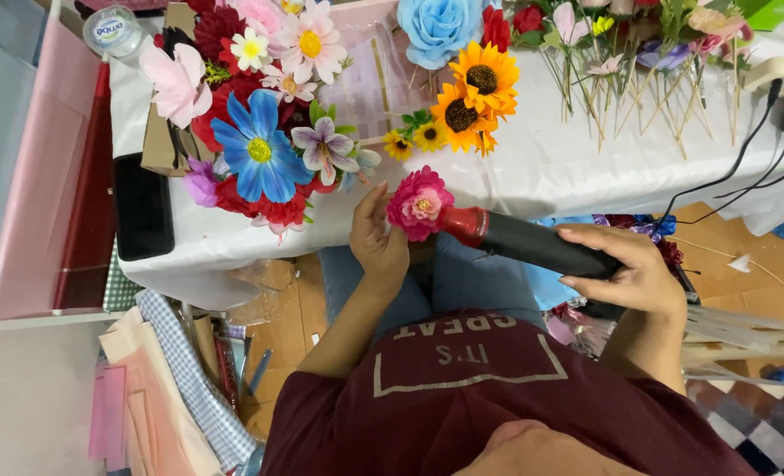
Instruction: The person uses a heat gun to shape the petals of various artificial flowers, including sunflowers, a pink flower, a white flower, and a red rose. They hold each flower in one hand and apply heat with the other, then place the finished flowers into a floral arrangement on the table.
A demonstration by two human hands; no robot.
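Observation:
My left hand [378,240] pinches a pink artificial flower [418,203] just off the front edge of the white-covered table [542,167]. My right hand [631,273] is wrapped around a black hot-air or glue tool [533,242]. The tool's red nozzle [464,223] points left and touches the back of the flower. Both hands are over my lap, above my blue jeans and maroon shirt.
A mixed bouquet of fake flowers [260,123] lies on the table at left, with sunflowers [473,92], a blue rose [436,26] and several stemmed flowers on sticks [639,62] further right. A power strip [775,75] with black cables sits at far right. Wrapping paper sheets [171,388] are piled at lower left.

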